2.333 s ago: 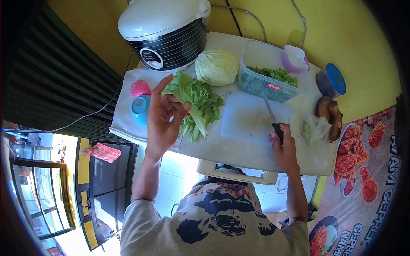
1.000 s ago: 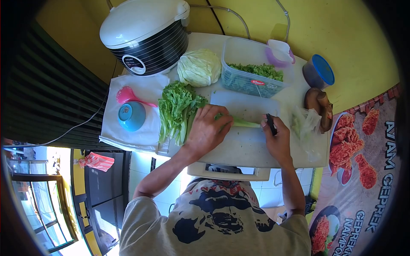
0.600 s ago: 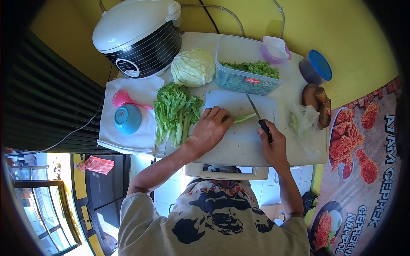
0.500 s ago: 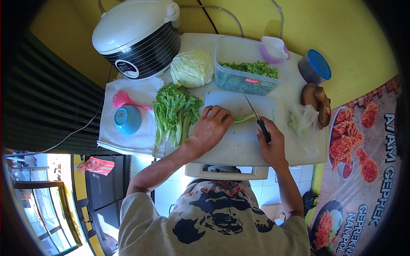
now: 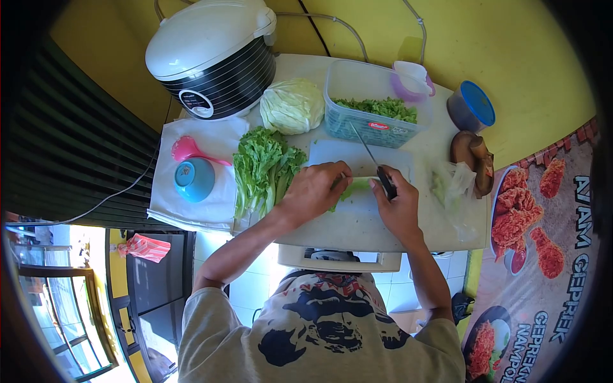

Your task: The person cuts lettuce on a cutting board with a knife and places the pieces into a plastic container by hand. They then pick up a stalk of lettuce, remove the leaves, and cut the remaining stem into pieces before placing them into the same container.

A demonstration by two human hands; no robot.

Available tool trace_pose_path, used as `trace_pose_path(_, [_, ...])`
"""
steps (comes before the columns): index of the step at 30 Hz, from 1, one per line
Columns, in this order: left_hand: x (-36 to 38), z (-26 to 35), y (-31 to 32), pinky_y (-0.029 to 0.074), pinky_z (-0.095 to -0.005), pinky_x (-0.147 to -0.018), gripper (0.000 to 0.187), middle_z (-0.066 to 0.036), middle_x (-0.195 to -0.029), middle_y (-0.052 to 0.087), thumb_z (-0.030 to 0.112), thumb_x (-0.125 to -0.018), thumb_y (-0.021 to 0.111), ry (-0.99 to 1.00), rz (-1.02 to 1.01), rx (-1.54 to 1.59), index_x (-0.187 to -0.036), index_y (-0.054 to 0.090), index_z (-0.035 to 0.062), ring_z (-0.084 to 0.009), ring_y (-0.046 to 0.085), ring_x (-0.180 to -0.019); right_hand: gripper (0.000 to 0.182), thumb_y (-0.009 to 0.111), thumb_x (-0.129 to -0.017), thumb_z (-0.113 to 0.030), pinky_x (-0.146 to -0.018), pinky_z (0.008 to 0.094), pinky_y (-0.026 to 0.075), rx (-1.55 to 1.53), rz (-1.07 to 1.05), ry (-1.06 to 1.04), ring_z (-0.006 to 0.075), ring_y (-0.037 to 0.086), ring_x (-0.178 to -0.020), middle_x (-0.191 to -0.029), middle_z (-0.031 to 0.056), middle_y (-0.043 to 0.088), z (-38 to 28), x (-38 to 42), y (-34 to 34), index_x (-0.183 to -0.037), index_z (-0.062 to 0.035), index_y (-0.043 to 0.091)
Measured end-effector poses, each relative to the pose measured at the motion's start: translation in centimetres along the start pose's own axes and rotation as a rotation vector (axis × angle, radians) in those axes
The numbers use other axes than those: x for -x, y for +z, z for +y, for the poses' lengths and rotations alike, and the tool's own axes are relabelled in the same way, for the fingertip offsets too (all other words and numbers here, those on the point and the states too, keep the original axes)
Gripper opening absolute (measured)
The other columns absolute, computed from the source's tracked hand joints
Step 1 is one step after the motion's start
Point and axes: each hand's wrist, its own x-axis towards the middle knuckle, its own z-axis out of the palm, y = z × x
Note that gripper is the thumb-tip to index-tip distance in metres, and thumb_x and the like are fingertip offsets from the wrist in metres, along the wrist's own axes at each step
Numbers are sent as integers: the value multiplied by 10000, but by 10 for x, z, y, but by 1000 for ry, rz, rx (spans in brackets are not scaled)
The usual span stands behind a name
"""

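My left hand (image 5: pixel 317 190) is closed on a green lettuce leaf (image 5: pixel 345 194) over the white cutting board (image 5: pixel 325 152). The leaf's pale stem stretches across to my right hand (image 5: pixel 397 204), which grips the black handle of a knife (image 5: pixel 365 145). The knife's blade points up and to the left, toward the clear container (image 5: pixel 365 131) of cut greens. Left of the board lies a bunch of lettuce (image 5: pixel 263 167), close beside my left hand. A pale cabbage (image 5: pixel 292 106) sits behind the bunch.
A rice cooker (image 5: pixel 217 64) stands at the back left. In front of it are a pink ladle (image 5: pixel 186 149) and a blue bowl (image 5: pixel 194 179) on white cloth. On the right are a plastic bag (image 5: pixel 452 185), a blue-lidded tub (image 5: pixel 471 107) and a brown object (image 5: pixel 472 156).
Both hands have come closer together, with more leaf showing below my left hand. The knife has shifted slightly left and now crosses nearer the stem's end.
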Motion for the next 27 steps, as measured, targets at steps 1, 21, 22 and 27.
trace_pose_path(1, [-2,-2,3,586,-439,-726,131,-181,-875,759,132,-956,720,3,14,-100,-1025,709,21,-367,741,-770,395,740,-965,-81,-688,305,521,45,58,-85,200,666,-735,-965,166,706,0,-1,3,-1338,-11,631])
trace_pose_path(21, [-16,-31,11,566,-497,-739,133,-208,-880,717,109,-898,735,-73,72,-56,-915,653,5,-429,701,-801,728,618,-938,-4,-527,423,544,387,-258,-71,291,612,-568,-915,124,594,-8,74,-2,-1619,-138,398])
trace_pose_path(22, [-16,-31,11,564,-497,-737,133,-208,-879,716,107,-897,738,-77,72,-52,-913,653,5,-428,700,-798,729,619,-937,-6,-525,425,544,408,-263,-71,293,612,-564,-911,123,591,-8,74,-3,-1618,-142,400])
trace_pose_path(27, [-16,-31,10,563,-489,-737,128,-204,-859,714,97,-892,742,-57,89,-26,-894,656,3,-418,701,-790,738,629,-928,-19,-517,441,547,476,-291,-81,302,611,-544,-902,122,587,-9,71,-5,-1619,-142,400])
